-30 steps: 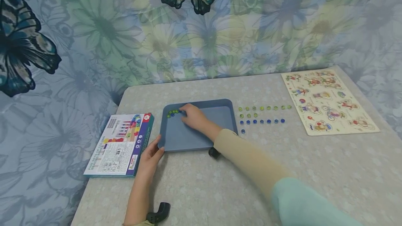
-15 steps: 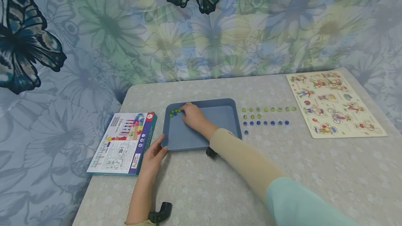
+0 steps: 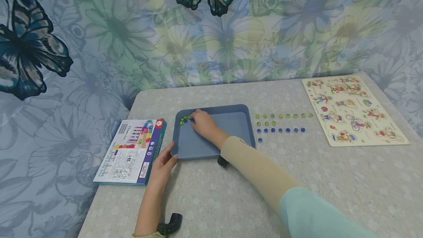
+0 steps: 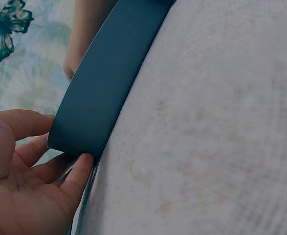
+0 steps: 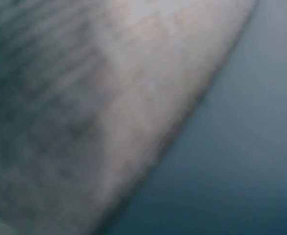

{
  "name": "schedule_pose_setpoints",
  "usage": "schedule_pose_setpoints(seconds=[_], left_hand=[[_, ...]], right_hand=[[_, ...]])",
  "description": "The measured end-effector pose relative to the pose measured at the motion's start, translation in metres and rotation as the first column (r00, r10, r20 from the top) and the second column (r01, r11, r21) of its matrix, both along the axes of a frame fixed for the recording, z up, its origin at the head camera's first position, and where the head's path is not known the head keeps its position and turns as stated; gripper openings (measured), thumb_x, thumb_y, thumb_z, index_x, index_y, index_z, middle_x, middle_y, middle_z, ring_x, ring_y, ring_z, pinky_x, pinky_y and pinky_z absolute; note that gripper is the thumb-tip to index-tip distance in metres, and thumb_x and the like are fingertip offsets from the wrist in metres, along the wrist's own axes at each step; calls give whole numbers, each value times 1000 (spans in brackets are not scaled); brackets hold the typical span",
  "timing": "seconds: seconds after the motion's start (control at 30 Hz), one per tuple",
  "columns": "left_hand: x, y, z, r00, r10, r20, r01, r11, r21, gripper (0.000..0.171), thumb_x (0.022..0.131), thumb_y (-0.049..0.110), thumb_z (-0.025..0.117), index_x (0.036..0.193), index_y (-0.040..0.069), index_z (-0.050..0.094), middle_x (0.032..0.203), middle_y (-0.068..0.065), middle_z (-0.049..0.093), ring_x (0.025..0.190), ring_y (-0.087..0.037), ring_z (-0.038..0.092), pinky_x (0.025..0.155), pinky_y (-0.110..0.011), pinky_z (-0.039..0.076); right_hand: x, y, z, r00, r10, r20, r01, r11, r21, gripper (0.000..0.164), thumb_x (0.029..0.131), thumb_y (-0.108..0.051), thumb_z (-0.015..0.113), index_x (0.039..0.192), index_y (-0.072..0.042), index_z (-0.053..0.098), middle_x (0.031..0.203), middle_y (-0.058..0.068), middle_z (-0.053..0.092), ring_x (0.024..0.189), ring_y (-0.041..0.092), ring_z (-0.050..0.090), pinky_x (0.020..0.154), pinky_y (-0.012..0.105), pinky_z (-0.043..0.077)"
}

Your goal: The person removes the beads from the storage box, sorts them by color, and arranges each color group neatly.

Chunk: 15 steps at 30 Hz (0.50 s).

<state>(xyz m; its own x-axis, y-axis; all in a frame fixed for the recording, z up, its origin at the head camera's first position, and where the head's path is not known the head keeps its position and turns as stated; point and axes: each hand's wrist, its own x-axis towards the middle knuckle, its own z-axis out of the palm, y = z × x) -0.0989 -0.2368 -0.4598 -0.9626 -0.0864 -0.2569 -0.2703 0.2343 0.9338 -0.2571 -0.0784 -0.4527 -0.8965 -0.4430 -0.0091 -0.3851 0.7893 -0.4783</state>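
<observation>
A shallow blue-grey tray [image 3: 198, 148] lies on the table. My left hand [image 3: 161, 166] holds its near left corner, thumb on the front wall and fingers along the left side. Close up in the left wrist view, the fingers of that hand [image 4: 26, 186] sit around the tray's corner [image 4: 99, 83]. My right hand [image 3: 204, 124] reaches into the tray's far left corner, fingers curled, thumb and forefinger pinching a marble that they mostly hide. Small green marbles [image 3: 182, 121] and blue ones cluster beside these fingertips. Blurred table and tray [image 5: 236, 142] fill the right wrist view.
Right of the tray, green marbles [image 3: 281, 116] and blue marbles [image 3: 280, 130] stand in rows. A picture board [image 3: 350, 111] lies at the far right. A flat printed box [image 3: 129, 153] sits left of the tray, close to my left hand. A patterned cloth hangs behind.
The head view has shifted slightly, moving the scene a little to the right. Both hands keep their places at the tray, with the right fingertips still among the marbles.
</observation>
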Motion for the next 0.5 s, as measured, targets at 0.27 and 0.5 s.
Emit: schedule_pose_setpoints(seconds=[0.27, 0.5], left_hand=[[0, 0, -3, 1000, 13, -1, -13, 999, -31, 48, 96, 21, 51, 143, 25, 39, 150, 4, 29, 139, -18, 24, 110, -40, 26], [0, 1, -1, 1000, 7, -2, -7, 1000, -7, 49, 96, 21, 51, 144, 24, 37, 151, 2, 27, 140, -21, 22, 110, -41, 25]], right_hand=[[3, 1, 0, 1000, -3, -5, 3, 1000, -15, 22, 89, -20, 64, 109, -13, 68, 110, 2, 61, 100, 17, 59, 83, 29, 49], [7, -2, 0, 999, 44, -24, -44, 999, -23, 21, 88, -21, 65, 107, -13, 69, 104, 1, 62, 95, 14, 60, 81, 26, 49]])
